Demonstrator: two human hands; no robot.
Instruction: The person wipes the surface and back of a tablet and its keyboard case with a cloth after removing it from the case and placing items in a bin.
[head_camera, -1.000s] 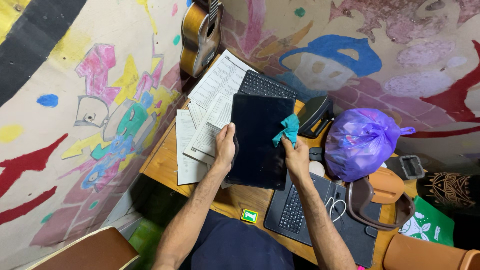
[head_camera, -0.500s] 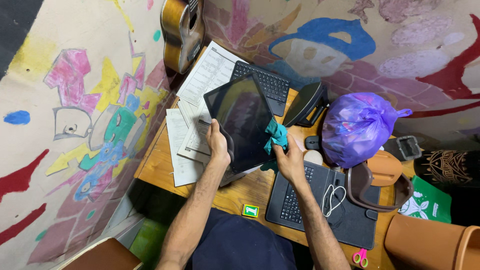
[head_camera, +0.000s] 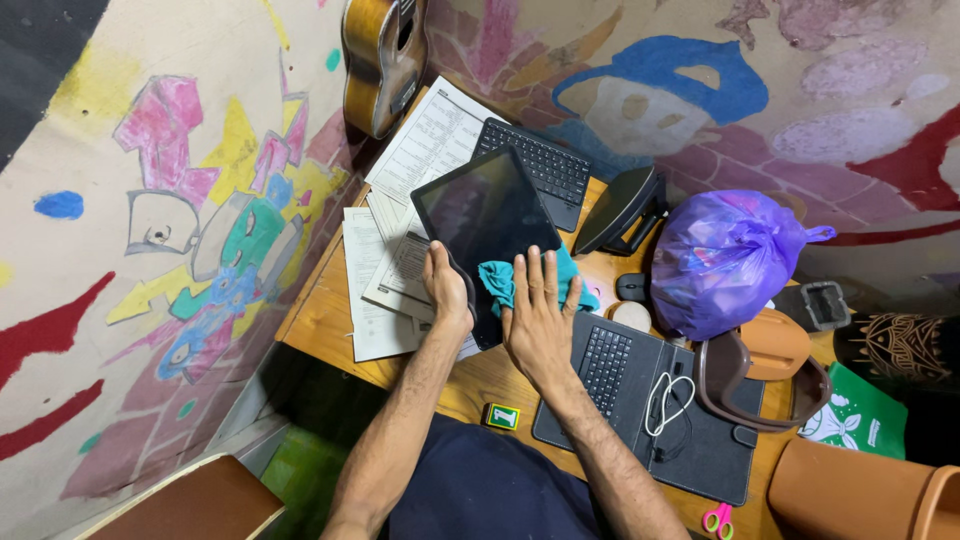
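Observation:
A black tablet (head_camera: 482, 215) with a dark screen is held tilted above the wooden desk (head_camera: 320, 325). My left hand (head_camera: 447, 290) grips its lower left edge. My right hand (head_camera: 540, 320) lies flat, fingers spread, pressing a teal cloth (head_camera: 497, 280) against the lower part of the screen. A corner of the cloth sticks out to the right of the fingers.
Printed papers (head_camera: 430, 140) and a black keyboard (head_camera: 545, 170) lie behind the tablet, a guitar (head_camera: 380, 60) leans on the painted wall. A keyboard case (head_camera: 640, 400) with a white cable, a purple bag (head_camera: 722, 260), a mouse (head_camera: 630, 287), pink scissors (head_camera: 717, 520) and a small green box (head_camera: 501, 416) surround it.
My right hand went from pinching the bunched cloth at the tablet's right edge to pressing it flat on the lower screen. The tablet tilted and moved slightly left.

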